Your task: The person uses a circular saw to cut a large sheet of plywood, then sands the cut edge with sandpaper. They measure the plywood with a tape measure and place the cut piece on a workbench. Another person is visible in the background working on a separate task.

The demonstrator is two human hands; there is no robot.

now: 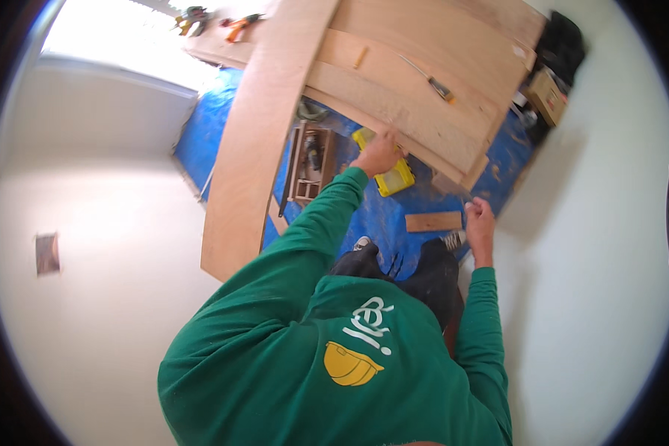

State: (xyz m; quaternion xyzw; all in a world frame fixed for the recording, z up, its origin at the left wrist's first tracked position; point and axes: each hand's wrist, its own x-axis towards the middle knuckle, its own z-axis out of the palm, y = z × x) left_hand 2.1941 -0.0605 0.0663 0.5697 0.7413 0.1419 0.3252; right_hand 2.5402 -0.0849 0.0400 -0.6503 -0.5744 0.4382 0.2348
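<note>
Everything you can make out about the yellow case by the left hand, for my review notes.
The yellow case has a bright yellow, plastic-looking body, with a paler panel at its lower right end. It lies slanted from upper left to lower right, below the near edge of the boards, with blue sheet around it. The left hand hides its middle; touch, contents and whether it is latched cannot be told.

"What is this person wearing?"
"A green top [275, 364] with long sleeves [305, 234] of the same green, reaching the wrists."
"Any markings?"
"White lettering [368, 323], with a yellow hard-hat print [351, 364] just beside it."
"Lower down?"
"Dark trousers [432, 279], then shoes [453, 239] with dark and white parts."
"And the hands?"
"Left hand [380, 152] and right hand [480, 224] are both bare."
</note>
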